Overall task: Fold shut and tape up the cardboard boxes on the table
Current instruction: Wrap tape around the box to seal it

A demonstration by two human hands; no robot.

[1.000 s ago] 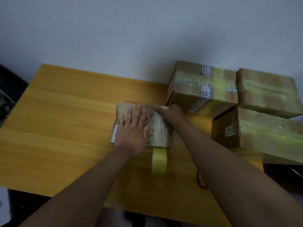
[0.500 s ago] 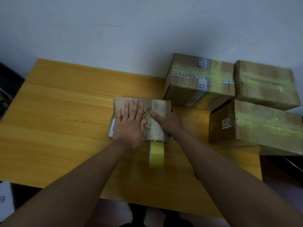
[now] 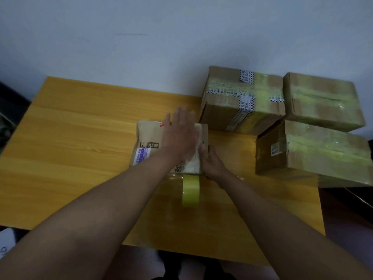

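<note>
A wooden table [image 3: 70, 138] set against a pale wall [image 3: 141, 37] is seen from above. At its middle, a small cardboard box [image 3: 148, 136] bearing a purple-and-white label lies flat on the tabletop. The left hand [image 3: 180, 132] is laid across the top of the box with fingers straight and together, palm down, gripping nothing; its outline is blurred. The right hand [image 3: 212, 162] is placed against the near right edge of the same box, thumb up beside a strip of clear tape; whether the fingers are curled round anything cannot be told. A roll of yellow tape [image 3: 190, 190] stands on edge just in front of the box, joined to it by the drawn-out strip. To the right, three taped boxes are grouped: one at the back [image 3: 242, 98], one at the far right [image 3: 323, 100], one nearer [image 3: 310, 154].
</note>
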